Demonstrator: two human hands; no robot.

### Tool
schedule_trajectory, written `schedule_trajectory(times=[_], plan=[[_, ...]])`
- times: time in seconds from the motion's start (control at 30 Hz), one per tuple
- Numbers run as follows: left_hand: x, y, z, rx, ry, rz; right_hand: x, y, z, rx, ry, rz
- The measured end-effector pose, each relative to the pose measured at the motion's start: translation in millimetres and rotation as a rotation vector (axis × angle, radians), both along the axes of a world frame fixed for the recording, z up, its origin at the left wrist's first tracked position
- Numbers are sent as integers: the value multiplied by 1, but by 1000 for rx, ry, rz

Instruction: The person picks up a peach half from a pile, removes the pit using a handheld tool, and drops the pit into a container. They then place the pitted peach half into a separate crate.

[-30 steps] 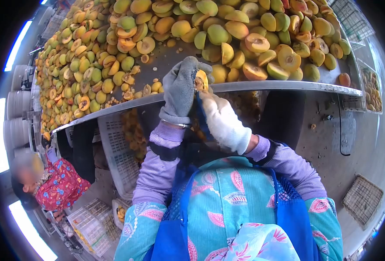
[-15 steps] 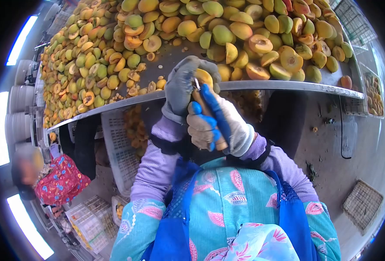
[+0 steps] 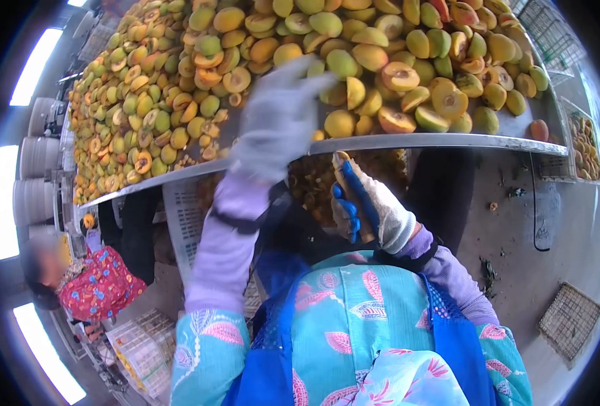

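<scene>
Right hand (image 3: pixel 371 206), white glove, sits just below the table edge (image 3: pixel 449 141). Fingers curled tight round a pitting tool (image 3: pixel 354 196) with blue grips; tip points up toward the edge. Grip looks firm, tool stiff and light.

Left hand (image 3: pixel 276 118), grey glove, reaches over the edge onto the fruit. Heavily motion-blurred: cannot tell how far the fingers are spread or whether they hold anything. Nearest pieces are the peaches (image 3: pixel 340 124) at the front of the pile, just beside the fingertips.

Fruit judged soft, wet on cut faces, likely slippery and easy to bruise. Whole ones are best cupped round the skin side with the palm, not pinched. Halves (image 3: pixel 400 76) lie cut-face up, mixed among whole ones.

Farther off, the pile (image 3: pixel 178 88) covers the table. A crate (image 3: pixel 185 223) stands under it. Another person (image 3: pixel 90 287) in red sits lower left.
</scene>
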State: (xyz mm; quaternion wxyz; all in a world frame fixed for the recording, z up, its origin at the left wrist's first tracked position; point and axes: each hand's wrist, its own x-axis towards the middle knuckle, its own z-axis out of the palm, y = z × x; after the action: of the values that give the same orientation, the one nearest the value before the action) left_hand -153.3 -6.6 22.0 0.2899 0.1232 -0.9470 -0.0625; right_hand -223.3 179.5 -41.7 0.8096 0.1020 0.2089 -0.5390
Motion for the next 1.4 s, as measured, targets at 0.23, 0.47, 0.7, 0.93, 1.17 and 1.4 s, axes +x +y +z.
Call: schedule_trajectory(times=[0.23,0.47,0.7,0.93,1.17,1.4], plan=[[-45,-25,-20,638,-267,-6,-15,1,17,66,1191,-314],[23,19,-40,1817,632,-100,-6,-38,31,-536,1881,-558],[33,22,-48,758,240,34,12,-37,31,105,1264,-246],[35,34,-39,987,244,-72,19,-45,33,34,1514,-531],[10,53,-41,1403,596,58,20,-48,36,54,1709,-608],[16,36,-45,1371,622,96,10,-32,42,-78,1536,-141]])
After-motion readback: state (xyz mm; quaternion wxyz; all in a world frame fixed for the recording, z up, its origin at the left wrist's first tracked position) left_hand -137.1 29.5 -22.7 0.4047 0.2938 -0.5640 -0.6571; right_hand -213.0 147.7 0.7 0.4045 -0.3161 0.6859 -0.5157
